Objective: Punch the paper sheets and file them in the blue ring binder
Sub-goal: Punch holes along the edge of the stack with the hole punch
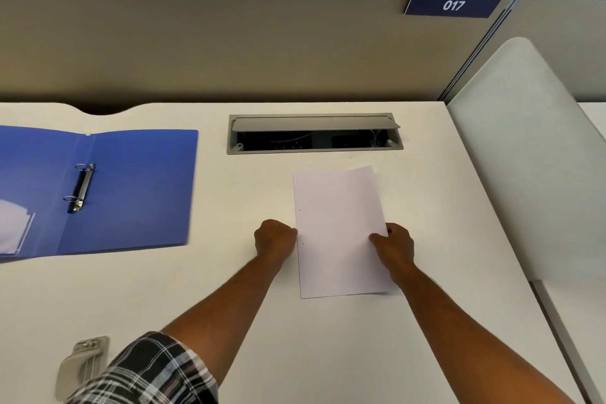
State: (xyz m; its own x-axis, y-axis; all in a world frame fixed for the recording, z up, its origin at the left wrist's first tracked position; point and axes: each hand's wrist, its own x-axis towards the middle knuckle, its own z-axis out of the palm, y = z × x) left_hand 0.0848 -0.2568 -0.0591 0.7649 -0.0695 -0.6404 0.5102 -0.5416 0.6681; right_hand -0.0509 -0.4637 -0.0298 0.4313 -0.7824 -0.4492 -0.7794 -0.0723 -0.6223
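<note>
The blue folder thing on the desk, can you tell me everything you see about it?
The blue ring binder lies wide open and flat on the white desk, to the left of the paper sheets. It looks like thin, smooth plastic. A metal ring mechanism with two rings runs beside its centre fold, and the rings look closed. A clear pocket sits inside the left cover, which runs out of view. Neither hand touches it.
</note>
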